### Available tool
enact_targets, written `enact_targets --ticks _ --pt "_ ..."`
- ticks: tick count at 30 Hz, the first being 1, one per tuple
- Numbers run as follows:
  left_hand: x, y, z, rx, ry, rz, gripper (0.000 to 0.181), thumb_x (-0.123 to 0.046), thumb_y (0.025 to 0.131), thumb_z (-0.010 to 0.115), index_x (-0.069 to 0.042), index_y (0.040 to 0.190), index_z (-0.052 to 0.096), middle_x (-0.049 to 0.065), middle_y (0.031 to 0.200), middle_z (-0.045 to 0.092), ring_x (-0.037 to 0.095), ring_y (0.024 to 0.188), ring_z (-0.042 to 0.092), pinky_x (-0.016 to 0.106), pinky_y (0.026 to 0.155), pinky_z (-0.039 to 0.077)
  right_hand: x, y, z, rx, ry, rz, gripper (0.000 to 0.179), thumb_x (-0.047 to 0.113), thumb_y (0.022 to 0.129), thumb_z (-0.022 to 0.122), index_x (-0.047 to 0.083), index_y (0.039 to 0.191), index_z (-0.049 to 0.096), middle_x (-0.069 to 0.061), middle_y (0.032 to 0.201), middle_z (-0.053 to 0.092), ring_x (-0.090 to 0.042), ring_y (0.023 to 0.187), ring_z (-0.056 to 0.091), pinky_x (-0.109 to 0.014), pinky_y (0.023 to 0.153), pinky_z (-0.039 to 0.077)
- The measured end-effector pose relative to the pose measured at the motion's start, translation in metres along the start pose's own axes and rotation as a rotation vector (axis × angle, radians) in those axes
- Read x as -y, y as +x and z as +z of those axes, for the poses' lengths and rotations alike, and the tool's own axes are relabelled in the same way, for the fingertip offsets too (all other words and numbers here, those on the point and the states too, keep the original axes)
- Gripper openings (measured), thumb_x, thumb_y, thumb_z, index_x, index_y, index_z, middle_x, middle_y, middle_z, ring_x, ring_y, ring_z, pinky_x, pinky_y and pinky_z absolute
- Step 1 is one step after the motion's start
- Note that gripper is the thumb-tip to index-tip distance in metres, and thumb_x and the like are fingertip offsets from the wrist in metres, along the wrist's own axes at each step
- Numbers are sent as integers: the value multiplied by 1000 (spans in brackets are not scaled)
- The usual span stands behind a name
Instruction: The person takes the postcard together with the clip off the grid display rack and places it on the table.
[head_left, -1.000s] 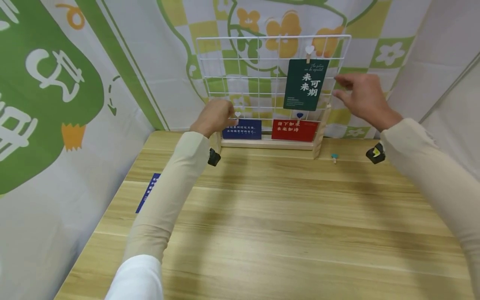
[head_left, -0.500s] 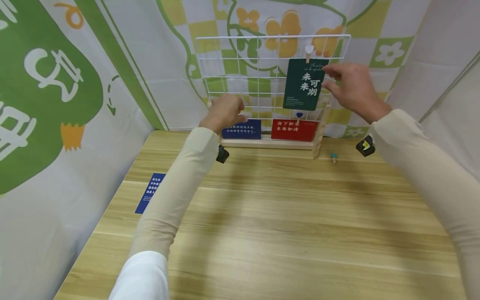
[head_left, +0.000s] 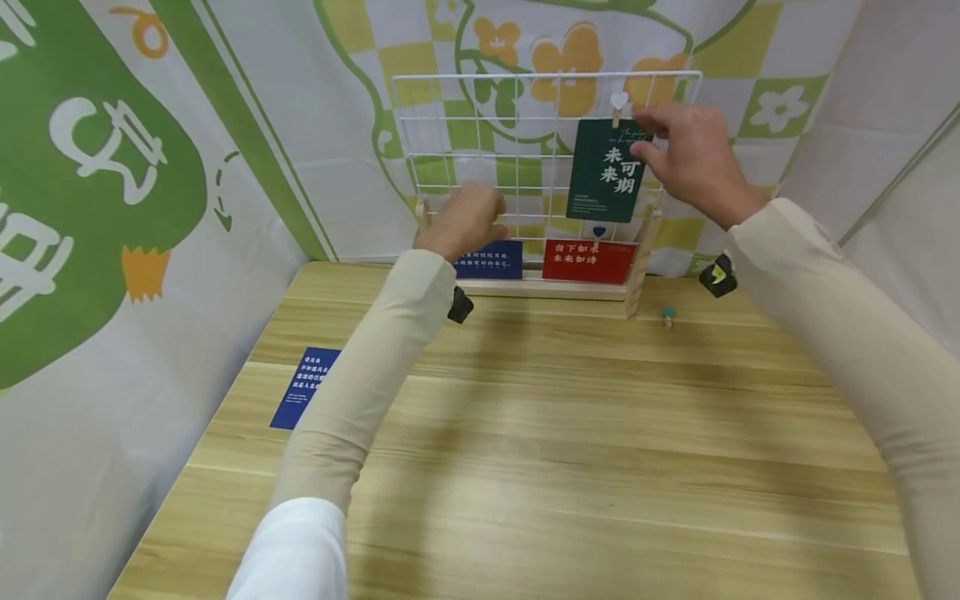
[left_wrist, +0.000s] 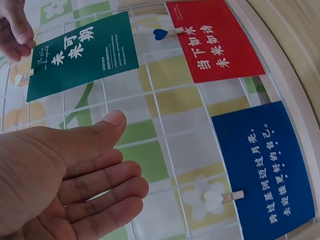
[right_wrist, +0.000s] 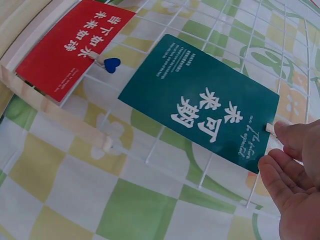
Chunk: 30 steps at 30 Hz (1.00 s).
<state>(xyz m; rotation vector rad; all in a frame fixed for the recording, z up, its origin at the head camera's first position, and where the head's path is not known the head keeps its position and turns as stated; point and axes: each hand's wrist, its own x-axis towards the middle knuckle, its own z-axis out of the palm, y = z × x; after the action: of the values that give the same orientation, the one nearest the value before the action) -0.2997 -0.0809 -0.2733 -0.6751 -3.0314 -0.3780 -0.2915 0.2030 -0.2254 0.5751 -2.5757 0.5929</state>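
Observation:
A white wire grid rack on wooden feet carries several cards. My right hand is at the upper right edge of a green card, fingers bent and thumb apart. In the right wrist view its fingertips are right at the small wooden clip at the card's top edge; a white heart on this clip shows in the head view. My left hand hovers before the rack with relaxed fingers and holds nothing. Near it, a blue card hangs from a white-heart clip.
A red card hangs low on the rack from a blue-heart clip. Another blue card lies at the table's left, partly hidden by the left sleeve. A teal-topped clip lies right of the rack on the wooden table.
My left hand has drawn away from the lower-left blue card's clip and shifted right. My right hand has moved left and up, from beside the green card to its top corner.

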Motion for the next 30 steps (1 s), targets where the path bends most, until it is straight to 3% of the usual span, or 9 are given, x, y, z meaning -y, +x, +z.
enact_targets --ticks 3,5,7,10,14,19,22,26,30 --pt "-5 4 -1 13 0 2 42 -25 90 72 -12 67 40 -2 62 29 12 56 26 24 52 24 3 4 -1 -8 2 7 39 13 97 62 -1 133 57 -25 130 61 -42 117 61 -52 102 47" --pt "-8 7 -2 24 -4 2 29 -24 92 71 -7 75 55 2 67 46 13 61 36 25 56 34 4 6 -2 -21 2 3 39 12 96 63 -2 132 57 -25 130 61 -42 117 61 -51 102 47" --pt "-11 10 -3 27 -6 -4 21 -23 92 70 -3 95 68 8 87 65 15 74 54 26 69 48 5 8 -3 -34 -2 -7 39 12 96 63 -1 132 57 -24 130 61 -42 116 61 -52 103 46" --pt "-16 14 -4 26 1 -9 30 -24 92 71 -2 112 69 13 110 70 20 93 63 31 85 53 7 11 -5 -54 -13 -27 39 11 95 64 -1 132 58 -23 129 63 -42 115 62 -52 102 47" --pt "-23 17 -5 17 2 -16 21 -25 92 71 -5 96 69 5 81 62 15 71 52 25 62 43 11 16 -4 -69 -36 -51 37 9 95 64 0 130 59 -24 126 64 -42 112 62 -52 101 46" --pt "-30 19 -7 11 5 -18 24 -27 91 72 -9 79 61 -2 64 41 10 59 33 22 53 29 16 22 -2 -91 -57 -90 31 5 94 63 -4 124 62 -26 118 67 -42 105 64 -53 96 48" --pt "-34 22 -7 8 4 -7 24 -27 91 71 -9 80 61 -2 66 42 11 61 33 23 55 29 18 25 -2 -101 -63 -89 31 5 95 62 -5 125 62 -28 115 67 -43 102 63 -54 93 50" --pt "-38 26 -9 11 4 5 19 -24 91 71 -6 98 72 5 87 66 13 74 49 23 67 44 19 27 -3 -81 -82 -68 33 7 97 59 -5 128 60 -29 117 66 -43 101 62 -54 93 49" --pt "-43 30 -10 23 13 -2 21 -24 91 72 -5 101 71 5 91 67 12 75 50 22 68 46 19 28 -3 -51 -98 -52 35 7 97 58 -4 130 58 -28 122 64 -44 106 62 -54 97 48"
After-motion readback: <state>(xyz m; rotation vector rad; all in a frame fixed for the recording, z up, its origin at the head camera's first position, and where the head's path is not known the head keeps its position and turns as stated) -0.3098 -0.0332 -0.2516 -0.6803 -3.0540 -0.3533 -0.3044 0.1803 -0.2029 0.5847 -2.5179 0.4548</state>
